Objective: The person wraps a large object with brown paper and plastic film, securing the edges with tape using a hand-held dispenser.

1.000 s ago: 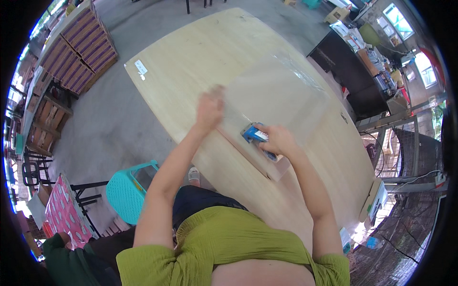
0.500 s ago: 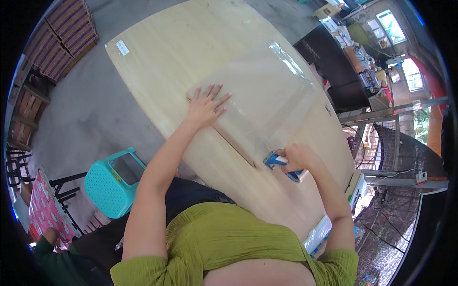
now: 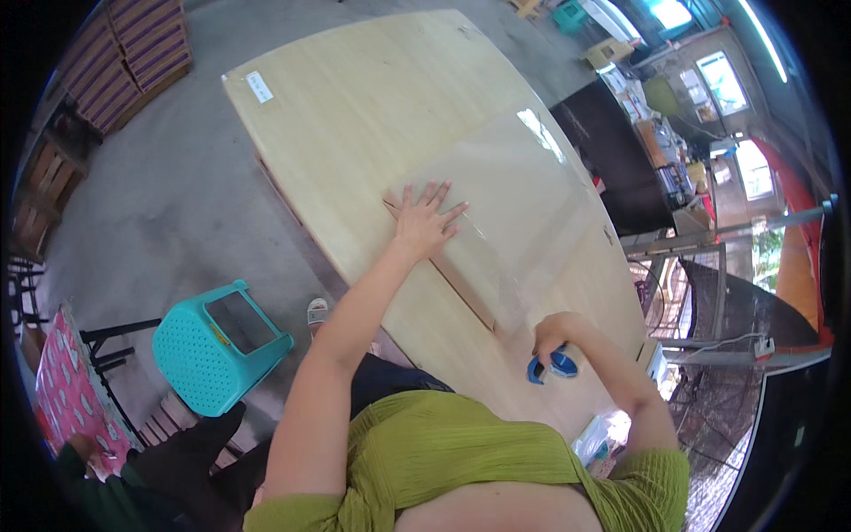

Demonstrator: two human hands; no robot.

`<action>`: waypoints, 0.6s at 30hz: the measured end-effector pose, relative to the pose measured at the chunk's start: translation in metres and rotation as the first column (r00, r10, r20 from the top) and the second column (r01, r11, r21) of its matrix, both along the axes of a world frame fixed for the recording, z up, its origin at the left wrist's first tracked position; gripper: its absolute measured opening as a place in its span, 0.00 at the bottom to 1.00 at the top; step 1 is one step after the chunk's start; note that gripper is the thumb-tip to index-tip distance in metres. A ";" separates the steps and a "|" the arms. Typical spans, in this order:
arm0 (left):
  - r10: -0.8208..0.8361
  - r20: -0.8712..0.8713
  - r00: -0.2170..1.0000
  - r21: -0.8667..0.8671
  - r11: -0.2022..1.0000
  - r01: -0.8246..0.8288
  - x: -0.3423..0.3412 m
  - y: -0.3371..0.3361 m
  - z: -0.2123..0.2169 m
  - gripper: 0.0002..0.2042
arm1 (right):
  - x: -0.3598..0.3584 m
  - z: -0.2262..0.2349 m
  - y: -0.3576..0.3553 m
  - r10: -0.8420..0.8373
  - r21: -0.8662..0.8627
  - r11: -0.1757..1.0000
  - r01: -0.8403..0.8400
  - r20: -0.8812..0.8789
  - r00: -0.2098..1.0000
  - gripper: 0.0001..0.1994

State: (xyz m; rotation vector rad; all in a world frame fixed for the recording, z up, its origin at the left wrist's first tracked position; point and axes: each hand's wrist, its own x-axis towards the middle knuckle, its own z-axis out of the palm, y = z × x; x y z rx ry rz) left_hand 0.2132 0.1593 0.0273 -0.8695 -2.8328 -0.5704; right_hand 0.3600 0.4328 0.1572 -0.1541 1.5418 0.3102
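My left hand [image 3: 424,227] presses flat with fingers spread near the left corner of a thin flat panel [image 3: 463,291] on the wooden table [image 3: 355,106]. Clear plastic film [image 3: 505,177] covers the panel and shines where light strikes its far edge. At the panel's near end, my right hand [image 3: 558,332] is closed around a blue tape dispenser [image 3: 562,363] held low over the tabletop. Whether tape runs from it to the film I cannot make out.
A turquoise plastic stool [image 3: 191,355] stands on the floor to the left. Beside it, another person's hand [image 3: 81,446] is at a pink patterned surface [image 3: 66,381]. A clear plastic package [image 3: 598,434] lies by my right forearm. Stacked boxes [image 3: 142,53] stand far left.
My right hand has drawn the tape dispenser nearer to me and turned it. My left hand stays spread near the panel's corner. The whole view has shifted.
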 end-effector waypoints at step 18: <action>0.323 0.329 0.887 0.475 0.756 -0.451 -0.029 -0.052 -0.021 0.44 | -0.012 -0.027 -0.035 -0.815 -0.715 0.576 -0.396 -0.540 -0.209 0.35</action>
